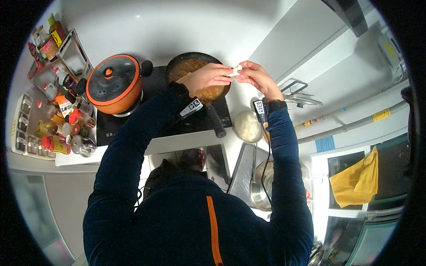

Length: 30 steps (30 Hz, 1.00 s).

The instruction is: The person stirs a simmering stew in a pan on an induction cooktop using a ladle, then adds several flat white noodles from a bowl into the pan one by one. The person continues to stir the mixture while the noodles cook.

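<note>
The black cooktop [177, 126] is the largest thing here, spreading to the left of the grip and from there toward the body. Well left of the grip, beyond the pot, a crowd of condiment bottles [57, 117] fills the counter's corner. Between those bottles and the grip sits an orange pot [126, 97], its dark lid [104, 84] on. Just left of the grip and beneath the left hand lies a black frying pan [211, 58], its handle running from there toward the body; browned food [184, 67] covers its base. Far to the right of the grip and nearer the body hangs a yellow cloth [353, 179]. A round pale bowl [236, 129] with white lumps [249, 127] rests on the counter, bodyward of the grip and slightly right. The left hand [204, 79] and right hand [257, 77] meet fingertip to fingertip. Smallest is the white piece [235, 71], right in the grip, raised by the pan's right edge: the right thumb and fingers pinch one end, the left fingers grasp the other.
</note>
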Each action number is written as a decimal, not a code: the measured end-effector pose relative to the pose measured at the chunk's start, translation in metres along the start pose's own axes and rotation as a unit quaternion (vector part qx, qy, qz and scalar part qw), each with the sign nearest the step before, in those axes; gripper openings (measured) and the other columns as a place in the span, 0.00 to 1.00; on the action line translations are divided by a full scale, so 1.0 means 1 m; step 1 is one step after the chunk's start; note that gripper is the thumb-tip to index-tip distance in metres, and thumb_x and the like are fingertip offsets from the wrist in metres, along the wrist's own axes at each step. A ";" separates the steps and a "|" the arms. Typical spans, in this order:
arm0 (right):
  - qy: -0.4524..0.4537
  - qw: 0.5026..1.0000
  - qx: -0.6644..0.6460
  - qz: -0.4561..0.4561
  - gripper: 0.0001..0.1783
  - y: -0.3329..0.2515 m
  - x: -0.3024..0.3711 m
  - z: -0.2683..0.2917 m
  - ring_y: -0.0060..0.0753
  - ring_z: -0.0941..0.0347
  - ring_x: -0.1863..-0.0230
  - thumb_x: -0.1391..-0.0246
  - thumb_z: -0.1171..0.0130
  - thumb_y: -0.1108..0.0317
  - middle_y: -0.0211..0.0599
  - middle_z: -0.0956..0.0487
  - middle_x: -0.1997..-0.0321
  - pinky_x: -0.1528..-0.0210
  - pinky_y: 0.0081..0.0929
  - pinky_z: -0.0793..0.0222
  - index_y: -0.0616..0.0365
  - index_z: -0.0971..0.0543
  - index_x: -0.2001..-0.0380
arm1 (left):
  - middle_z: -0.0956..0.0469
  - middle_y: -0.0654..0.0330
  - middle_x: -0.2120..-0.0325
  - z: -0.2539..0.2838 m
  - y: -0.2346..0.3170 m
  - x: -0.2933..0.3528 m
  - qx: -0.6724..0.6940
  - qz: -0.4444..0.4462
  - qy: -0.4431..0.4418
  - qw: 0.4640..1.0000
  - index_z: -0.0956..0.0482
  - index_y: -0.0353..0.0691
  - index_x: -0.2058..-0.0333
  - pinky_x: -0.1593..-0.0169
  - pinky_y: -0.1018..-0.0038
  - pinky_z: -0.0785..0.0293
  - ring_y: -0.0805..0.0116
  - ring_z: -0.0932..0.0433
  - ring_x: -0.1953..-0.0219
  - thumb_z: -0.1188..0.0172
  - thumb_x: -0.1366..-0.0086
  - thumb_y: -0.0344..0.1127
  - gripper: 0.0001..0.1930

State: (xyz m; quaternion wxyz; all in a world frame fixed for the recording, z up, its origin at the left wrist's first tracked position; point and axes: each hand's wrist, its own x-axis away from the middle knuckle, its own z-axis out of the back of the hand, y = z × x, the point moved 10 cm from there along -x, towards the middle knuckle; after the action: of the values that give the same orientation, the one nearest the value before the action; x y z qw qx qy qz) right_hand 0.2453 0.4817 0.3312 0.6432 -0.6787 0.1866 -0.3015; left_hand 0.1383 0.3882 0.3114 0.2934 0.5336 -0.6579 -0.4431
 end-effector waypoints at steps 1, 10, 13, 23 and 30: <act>-0.009 1.000 0.009 0.004 0.15 -0.005 -0.007 -0.011 0.32 0.18 0.59 0.42 0.44 0.77 0.39 0.21 0.61 0.55 0.22 0.20 0.61 0.30 0.52 | 0.29 0.44 0.47 0.001 0.007 -0.001 0.012 -0.024 -0.010 1.000 0.35 0.22 0.43 0.37 0.71 0.32 0.59 0.28 0.42 0.43 0.31 0.38 0.26; 0.010 0.990 0.122 0.072 0.11 -0.034 -0.067 -0.061 0.31 0.19 0.64 0.44 0.37 0.72 0.40 0.20 0.64 0.62 0.21 0.21 0.64 0.24 0.60 | 0.21 0.53 0.61 0.105 0.032 -0.031 -0.204 -0.040 0.146 0.967 0.23 0.26 0.53 0.56 0.80 0.22 0.70 0.20 0.60 0.37 0.36 0.36 0.19; 0.020 0.990 0.114 0.084 0.11 -0.040 -0.078 -0.064 0.29 0.19 0.65 0.44 0.35 0.69 0.38 0.19 0.65 0.62 0.20 0.20 0.64 0.22 0.62 | 0.19 0.51 0.65 0.128 0.047 -0.041 -0.188 -0.062 0.166 0.966 0.21 0.24 0.58 0.61 0.80 0.20 0.69 0.18 0.66 0.34 0.40 0.35 0.18; 0.013 0.991 0.083 0.107 0.11 -0.048 -0.083 -0.059 0.31 0.18 0.63 0.43 0.38 0.73 0.41 0.17 0.63 0.62 0.19 0.20 0.67 0.20 0.59 | 0.19 0.51 0.64 0.143 0.063 -0.031 -0.206 -0.071 0.167 0.962 0.20 0.28 0.58 0.59 0.78 0.19 0.67 0.17 0.63 0.34 0.39 0.34 0.15; 0.056 0.979 0.163 0.112 0.12 -0.054 -0.071 -0.046 0.32 0.17 0.62 0.40 0.42 0.74 0.43 0.18 0.60 0.64 0.16 0.20 0.69 0.21 0.55 | 0.20 0.51 0.62 0.106 0.083 -0.004 -0.214 -0.064 0.153 0.963 0.21 0.26 0.56 0.53 0.81 0.21 0.69 0.19 0.58 0.35 0.38 0.36 0.18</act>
State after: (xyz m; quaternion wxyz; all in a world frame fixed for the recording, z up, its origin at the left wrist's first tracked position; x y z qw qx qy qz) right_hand 0.1550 0.4982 0.3716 0.7634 -0.5218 0.2450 -0.2916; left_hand 0.0115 0.4243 0.3399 0.4688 0.5607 -0.4594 -0.5048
